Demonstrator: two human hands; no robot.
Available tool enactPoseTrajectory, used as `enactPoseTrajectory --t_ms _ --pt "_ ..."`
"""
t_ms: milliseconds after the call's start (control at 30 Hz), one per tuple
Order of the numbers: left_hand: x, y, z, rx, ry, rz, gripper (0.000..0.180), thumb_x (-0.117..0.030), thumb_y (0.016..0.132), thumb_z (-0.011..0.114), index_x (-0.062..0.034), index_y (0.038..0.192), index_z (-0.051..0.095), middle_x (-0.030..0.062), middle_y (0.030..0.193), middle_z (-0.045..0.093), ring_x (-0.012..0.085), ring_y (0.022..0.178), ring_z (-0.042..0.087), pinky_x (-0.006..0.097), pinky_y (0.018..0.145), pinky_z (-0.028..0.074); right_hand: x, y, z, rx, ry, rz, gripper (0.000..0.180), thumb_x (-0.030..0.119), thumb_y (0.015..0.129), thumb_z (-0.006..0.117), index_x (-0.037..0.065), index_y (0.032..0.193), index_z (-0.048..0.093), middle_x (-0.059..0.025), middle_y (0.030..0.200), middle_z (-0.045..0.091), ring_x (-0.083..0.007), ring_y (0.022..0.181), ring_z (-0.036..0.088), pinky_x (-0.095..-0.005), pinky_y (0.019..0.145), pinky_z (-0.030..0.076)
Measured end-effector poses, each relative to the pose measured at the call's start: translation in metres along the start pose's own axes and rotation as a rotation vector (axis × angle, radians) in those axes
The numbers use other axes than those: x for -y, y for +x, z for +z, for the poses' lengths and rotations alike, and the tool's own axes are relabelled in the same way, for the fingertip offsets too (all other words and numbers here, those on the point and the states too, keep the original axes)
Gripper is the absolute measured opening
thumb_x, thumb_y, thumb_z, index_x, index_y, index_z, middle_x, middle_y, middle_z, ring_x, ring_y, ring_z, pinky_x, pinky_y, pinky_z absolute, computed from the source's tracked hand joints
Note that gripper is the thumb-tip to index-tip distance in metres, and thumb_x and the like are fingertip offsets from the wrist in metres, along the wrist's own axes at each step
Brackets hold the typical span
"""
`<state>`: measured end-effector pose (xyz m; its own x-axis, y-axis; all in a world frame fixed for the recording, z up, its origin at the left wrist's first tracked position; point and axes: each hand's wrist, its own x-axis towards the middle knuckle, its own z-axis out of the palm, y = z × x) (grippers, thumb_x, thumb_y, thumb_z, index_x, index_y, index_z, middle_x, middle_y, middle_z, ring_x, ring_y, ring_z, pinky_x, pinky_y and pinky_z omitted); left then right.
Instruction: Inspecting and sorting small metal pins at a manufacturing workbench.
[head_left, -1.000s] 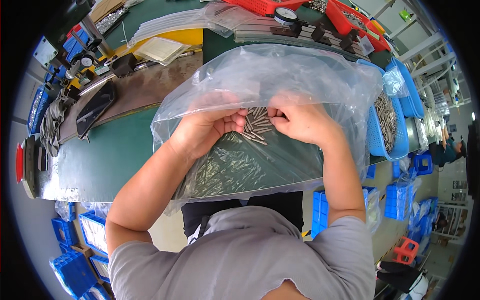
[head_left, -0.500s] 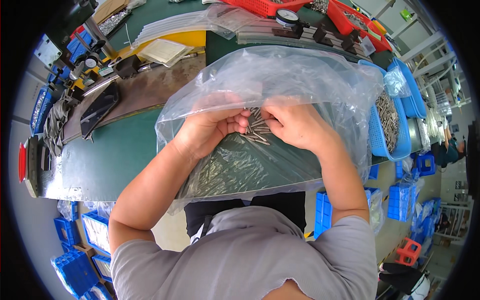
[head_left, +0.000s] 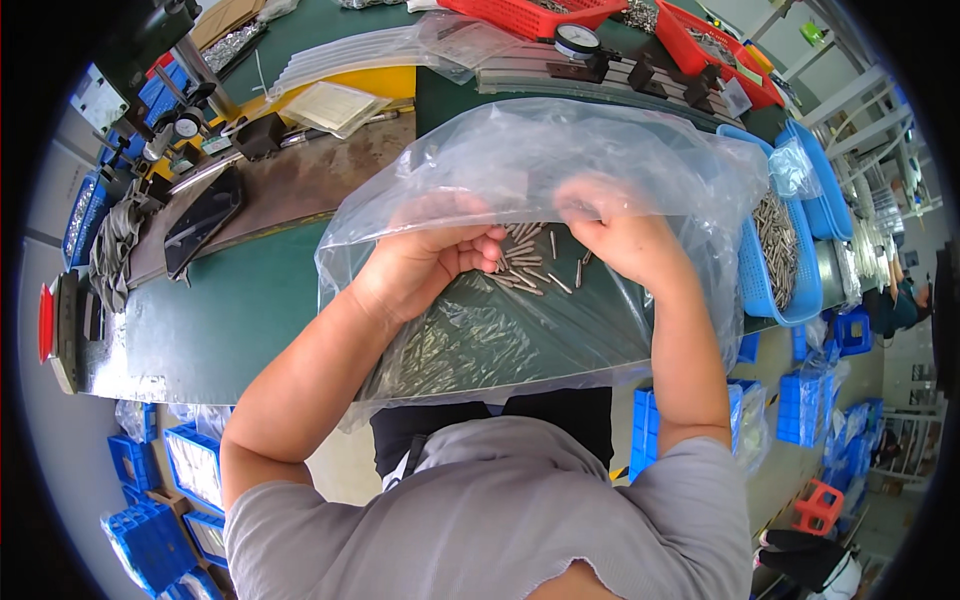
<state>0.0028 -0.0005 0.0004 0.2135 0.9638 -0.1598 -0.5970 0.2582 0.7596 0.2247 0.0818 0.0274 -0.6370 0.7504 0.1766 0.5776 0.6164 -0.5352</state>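
Mostly nearer the curled left hand than the right hand, loose metal pins; either hand's grip unclear.

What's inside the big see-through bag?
Small metal pins lie in the bag. The left hand and right hand are partly inside too, blurry through the cloudy top. What the hands cover, and whether more pins lie farther back, can't be seen.
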Motion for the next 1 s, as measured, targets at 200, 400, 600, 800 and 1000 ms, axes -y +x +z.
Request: enactPoseTrajectory --t_ms 200,400,600,800,1000 --pt "0.000 0.000 -0.001 0.008 0.000 -0.007 0.012 -0.007 0.087 0.057 0.0019 0.095 0.057 0.0115 0.086 0.062 0.0171 0.073 0.061 0.029 0.068 0.051 -0.002 -0.001 -0.003 0.118 -0.037 -0.030 0.018 0.002 0.073 0.064 0.005 0.091 0.062 -0.0097 0.089 0.061 -0.0265 0.085 0.058 -0.0325 0.072 0.046" --pt "0.000 -0.001 -0.001 -0.004 0.002 -0.011 0.012 -0.007 0.087 0.057 0.0017 0.096 0.056 0.0120 0.086 0.062 0.0173 0.073 0.061 0.029 0.068 0.051 0.000 -0.001 -0.002 0.226 0.007 -0.041 0.016 0.002 0.071 0.066 0.004 0.086 0.060 -0.0093 0.085 0.057 -0.0253 0.082 0.056 -0.0334 0.069 0.045" --pt "-0.002 -0.002 0.002 0.006 0.013 -0.010 0.012 -0.004 0.086 0.056 0.0023 0.096 0.055 0.0128 0.086 0.062 0.0181 0.074 0.061 0.029 0.069 0.051 -0.005 -0.002 -0.001 0.242 -0.069 -0.069 0.010 0.003 0.075 0.063 0.004 0.085 0.059 -0.0089 0.083 0.055 -0.0235 0.082 0.055 -0.0327 0.070 0.044" --pt "-0.003 -0.005 0.009 0.015 0.064 0.015 0.013 -0.006 0.084 0.057 0.0024 0.094 0.057 0.0113 0.087 0.061 0.0185 0.072 0.059 0.029 0.069 0.049 0.006 -0.002 -0.004 0.126 0.324 0.002 0.011 0.010 0.084 0.060 0.004 0.093 0.059 -0.0079 0.086 0.058 -0.0184 0.082 0.056 -0.0286 0.073 0.045" --pt "-0.002 -0.006 0.010 0.013 0.073 0.025 0.013 -0.007 0.084 0.060 0.0010 0.094 0.057 0.0109 0.086 0.061 0.0184 0.071 0.059 0.030 0.068 0.049 0.016 0.001 0.006 0.004 0.490 -0.130 0.013 0.012 0.085 0.062 0.001 0.092 0.060 -0.0089 0.082 0.060 -0.0178 0.074 0.057 -0.0286 0.070 0.046"
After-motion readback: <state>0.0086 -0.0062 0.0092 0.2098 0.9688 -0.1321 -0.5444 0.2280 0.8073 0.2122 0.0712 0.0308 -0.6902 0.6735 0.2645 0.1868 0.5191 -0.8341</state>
